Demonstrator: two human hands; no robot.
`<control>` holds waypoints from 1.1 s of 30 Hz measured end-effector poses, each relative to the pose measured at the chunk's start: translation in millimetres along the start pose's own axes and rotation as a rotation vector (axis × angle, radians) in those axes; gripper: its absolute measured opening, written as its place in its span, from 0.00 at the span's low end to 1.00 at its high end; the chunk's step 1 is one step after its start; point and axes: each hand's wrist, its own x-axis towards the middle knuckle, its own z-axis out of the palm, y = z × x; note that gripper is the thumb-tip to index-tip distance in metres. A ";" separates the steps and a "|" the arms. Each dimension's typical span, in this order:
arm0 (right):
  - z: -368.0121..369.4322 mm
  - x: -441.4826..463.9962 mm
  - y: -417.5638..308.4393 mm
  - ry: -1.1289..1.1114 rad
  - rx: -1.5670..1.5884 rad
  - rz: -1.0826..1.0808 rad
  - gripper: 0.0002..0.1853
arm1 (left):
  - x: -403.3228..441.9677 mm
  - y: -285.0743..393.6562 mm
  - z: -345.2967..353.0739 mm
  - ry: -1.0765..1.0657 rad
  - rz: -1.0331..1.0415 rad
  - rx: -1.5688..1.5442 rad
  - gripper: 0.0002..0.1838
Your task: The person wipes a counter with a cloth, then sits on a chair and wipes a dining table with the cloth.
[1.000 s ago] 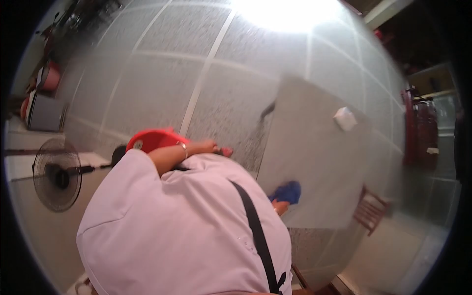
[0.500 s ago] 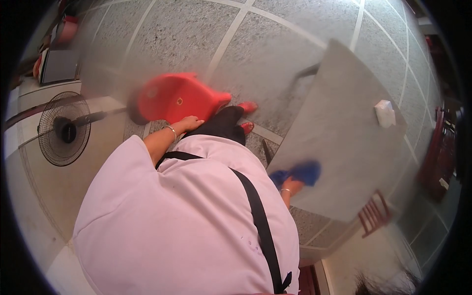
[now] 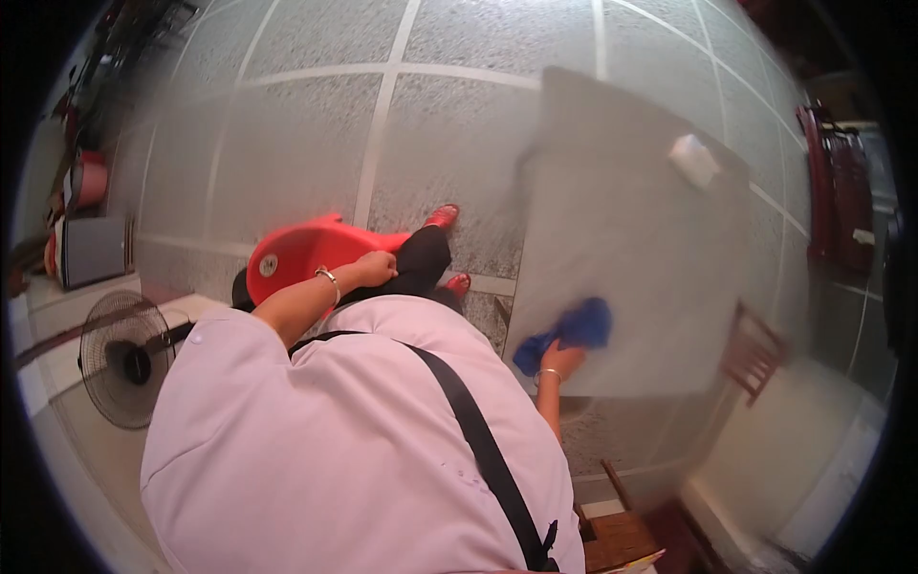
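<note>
My right hand [image 3: 563, 360] is closed on a bunched blue cloth [image 3: 583, 323], which lies against the grey tabletop [image 3: 622, 258] near its close edge. A bracelet circles that wrist. My left hand [image 3: 375, 269] hangs by my thigh, in front of a red plastic chair [image 3: 306, 251]; its fingers look loosely curled and nothing shows in them. Whether it touches the chair or my dark trousers, I cannot tell. On the far part of the table sits a small white packet [image 3: 694, 161], blurred.
A standing fan [image 3: 132, 359] is at the left, with a grey flat-fronted box [image 3: 94, 251] beyond it. A wooden chair back [image 3: 753, 352] stands past the table's right corner. Dark red furniture [image 3: 841, 191] lines the far right. Below right is a brown wooden piece [image 3: 620, 538].
My view has swung, so the table, chair and fan sit elsewhere in the picture. The cloth stays in my right hand on the tabletop. My left fingers look more curled.
</note>
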 end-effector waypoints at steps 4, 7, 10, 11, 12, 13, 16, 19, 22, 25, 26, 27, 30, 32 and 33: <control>-9.4 -5.4 -10.3 0.045 0.040 0.071 0.40 | 29.7 6.0 -32.0 -0.176 0.093 0.141 0.08; -4.5 -5.6 -16.8 0.110 0.010 0.165 0.40 | 43.2 21.2 -68.3 -0.295 0.097 0.141 0.08; -3.3 -5.6 -30.4 0.144 -0.006 0.263 0.38 | 63.5 40.8 -110.5 -0.438 0.142 0.360 0.09; 1.1 -2.6 -29.8 0.182 -0.010 0.237 0.38 | 71.5 47.8 -121.9 -0.490 0.167 0.466 0.11; 5.2 -0.5 -28.4 0.215 -0.022 0.216 0.38 | 84.8 48.2 -133.8 -0.522 0.194 0.551 0.14; 4.7 -3.8 -31.3 0.244 -0.044 0.192 0.37 | 99.4 49.0 -144.7 -0.543 0.220 0.600 0.15; -3.8 1.2 -51.4 0.190 -0.037 0.313 0.36 | 130.8 65.3 -169.2 -0.545 0.282 0.676 0.13; 22.2 4.1 -39.9 0.265 -0.111 0.287 0.34 | 170.3 65.9 -162.5 -0.501 0.439 0.649 0.12; 43.9 4.1 -21.8 0.404 -0.116 0.151 0.32 | 198.1 65.8 -136.9 -0.562 0.470 0.750 0.11; 62.9 -2.4 1.0 0.475 -0.127 0.089 0.30 | 219.3 56.3 -88.2 -0.759 0.428 0.831 0.11; 68.8 -5.7 8.7 0.475 -0.130 0.097 0.29 | 223.6 39.8 -66.0 -0.779 0.411 0.819 0.11; 62.2 -6.0 5.9 0.463 -0.066 0.084 0.30 | 226.4 20.8 -42.4 -0.791 0.398 0.807 0.11; 54.9 -15.7 8.7 0.432 -0.037 0.060 0.30 | 212.5 -22.4 18.1 -0.849 0.272 0.805 0.14; 41.4 -7.7 -20.9 0.505 0.124 0.048 0.34 | 216.0 -41.4 44.7 -0.876 0.219 0.816 0.16; 40.9 -5.1 -32.8 0.546 0.211 0.042 0.36 | 213.8 -51.4 55.6 -0.885 0.216 0.817 0.17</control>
